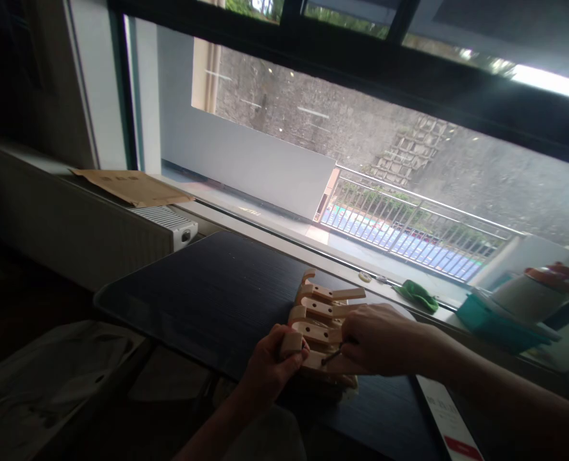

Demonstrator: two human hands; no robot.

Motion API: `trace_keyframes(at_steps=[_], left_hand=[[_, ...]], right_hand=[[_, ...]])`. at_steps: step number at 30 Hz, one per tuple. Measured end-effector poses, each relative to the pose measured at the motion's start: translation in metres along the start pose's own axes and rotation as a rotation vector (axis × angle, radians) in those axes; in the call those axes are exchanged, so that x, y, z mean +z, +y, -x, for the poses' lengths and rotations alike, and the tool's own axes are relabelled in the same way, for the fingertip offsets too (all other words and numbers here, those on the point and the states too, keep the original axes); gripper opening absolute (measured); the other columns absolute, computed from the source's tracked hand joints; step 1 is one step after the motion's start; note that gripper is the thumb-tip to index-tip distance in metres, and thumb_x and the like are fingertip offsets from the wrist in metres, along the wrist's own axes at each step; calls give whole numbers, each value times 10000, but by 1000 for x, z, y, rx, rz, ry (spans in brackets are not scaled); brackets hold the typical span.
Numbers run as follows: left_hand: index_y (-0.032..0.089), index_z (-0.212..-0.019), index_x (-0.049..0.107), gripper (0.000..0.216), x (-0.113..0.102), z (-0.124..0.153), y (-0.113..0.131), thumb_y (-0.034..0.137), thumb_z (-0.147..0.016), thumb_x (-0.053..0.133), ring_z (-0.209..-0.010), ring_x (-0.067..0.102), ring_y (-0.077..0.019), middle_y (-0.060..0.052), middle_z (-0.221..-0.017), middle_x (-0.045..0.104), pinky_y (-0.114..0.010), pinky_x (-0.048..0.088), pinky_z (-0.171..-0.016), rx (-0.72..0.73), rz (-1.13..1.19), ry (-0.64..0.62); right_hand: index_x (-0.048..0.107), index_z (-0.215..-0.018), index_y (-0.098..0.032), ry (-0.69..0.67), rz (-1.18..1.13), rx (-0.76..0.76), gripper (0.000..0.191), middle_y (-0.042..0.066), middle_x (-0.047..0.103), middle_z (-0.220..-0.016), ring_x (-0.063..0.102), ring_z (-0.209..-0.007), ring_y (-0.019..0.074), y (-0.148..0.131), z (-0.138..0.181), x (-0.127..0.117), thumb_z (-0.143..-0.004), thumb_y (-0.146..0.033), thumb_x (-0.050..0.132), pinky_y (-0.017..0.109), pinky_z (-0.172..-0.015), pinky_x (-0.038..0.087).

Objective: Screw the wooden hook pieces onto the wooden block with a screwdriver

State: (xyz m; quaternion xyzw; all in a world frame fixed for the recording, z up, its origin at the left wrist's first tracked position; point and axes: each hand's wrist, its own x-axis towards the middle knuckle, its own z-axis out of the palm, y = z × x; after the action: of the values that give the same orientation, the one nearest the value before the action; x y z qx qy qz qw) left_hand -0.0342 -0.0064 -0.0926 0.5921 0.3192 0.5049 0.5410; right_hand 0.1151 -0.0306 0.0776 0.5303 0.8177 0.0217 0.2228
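Note:
A light wooden rack with several hooked pegs (pixel 319 310) lies on a dark table (pixel 207 294) by the window. My left hand (pixel 270 368) is closed on the curved end of the nearest peg at the rack's front left. My right hand (pixel 380 338) is closed in a pinch on a thin dark tool or screw (pixel 331 356), its tip against the same peg. The rack's near edge is hidden behind both hands.
On the sill lie a green object (pixel 416 294), a teal box (pixel 489 317) and a white container (pixel 529 291). A white card with red print (pixel 450 419) lies at the table's right. A radiator (pixel 164 221) with brown cardboard (pixel 131 186) stands left.

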Motion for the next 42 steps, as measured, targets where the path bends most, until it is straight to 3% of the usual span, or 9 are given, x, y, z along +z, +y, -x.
trace_keyframes(at_steps=[8, 11, 18, 22, 25, 30, 34, 37, 42], left_hand=[[160, -729, 603, 122, -1, -2, -1, 273, -723, 651, -694, 518, -138, 6, -724, 561, -219, 422, -647, -17, 34, -25], [158, -720, 600, 115, -1, -1, -1, 262, -726, 649, -686, 508, -132, 6, -724, 548, -216, 423, -639, -19, 59, -34], [156, -718, 604, 94, -2, -2, -6, 242, -735, 639, -698, 503, -133, 1, -750, 525, -221, 419, -652, 28, 12, -37], [160, -726, 599, 113, -2, -2, -6, 267, -740, 633, -712, 514, -144, -1, -739, 538, -229, 421, -667, 19, -3, -37], [158, -735, 599, 112, -2, -2, -4, 264, -741, 634, -712, 516, -144, 2, -727, 545, -226, 420, -662, 9, 24, -47], [154, -733, 597, 92, -1, -1, -6, 238, -740, 634, -704, 512, -136, 2, -736, 545, -217, 418, -646, -1, 34, -33], [154, -734, 592, 61, -1, -1, -9, 205, -746, 622, -697, 507, -130, 4, -748, 535, -216, 416, -639, 7, 30, -43], [158, -745, 586, 34, -2, -1, -11, 183, -754, 608, -703, 506, -128, 6, -763, 527, -215, 415, -645, 17, 37, -52], [158, -750, 588, 28, -2, -1, -10, 180, -753, 605, -729, 514, -133, 3, -785, 529, -221, 414, -677, 34, 21, -50]], right_hand=[[637, -721, -160, 111, 236, -368, 158, 55, 646, -691, 553, -639, 148, -13, -6, 3, -797, -113, 506, 277, -564, 305], [637, -705, -167, 97, 204, -386, 165, 54, 639, -667, 542, -636, 140, -9, -8, 5, -779, -100, 506, 272, -569, 303], [627, -657, -160, -30, -84, 96, 213, 32, 625, -635, 476, -514, 97, -8, -4, 1, -788, -251, 486, 246, -473, 238], [620, -655, -172, -27, -174, 174, 221, 11, 609, -621, 467, -512, 94, -7, 1, 3, -786, -287, 485, 234, -459, 239], [638, -729, -175, -44, -83, 72, 151, 22, 642, -693, 531, -588, 121, -11, 5, 0, -779, -263, 526, 241, -488, 266], [639, -737, -162, 16, 302, -349, 158, 58, 657, -756, 563, -682, 174, -14, 2, 5, -796, -112, 501, 292, -541, 294], [626, -666, -164, 105, 357, -439, 190, 68, 645, -707, 530, -617, 167, -14, -5, 16, -793, -112, 494, 308, -535, 283], [634, -666, -170, 13, 204, -315, 157, 45, 647, -684, 511, -553, 131, -16, -4, 17, -756, -114, 518, 289, -488, 245], [642, -666, -167, -40, -97, 179, 210, 33, 628, -627, 496, -514, 107, -14, -2, 6, -780, -251, 487, 247, -456, 245]])
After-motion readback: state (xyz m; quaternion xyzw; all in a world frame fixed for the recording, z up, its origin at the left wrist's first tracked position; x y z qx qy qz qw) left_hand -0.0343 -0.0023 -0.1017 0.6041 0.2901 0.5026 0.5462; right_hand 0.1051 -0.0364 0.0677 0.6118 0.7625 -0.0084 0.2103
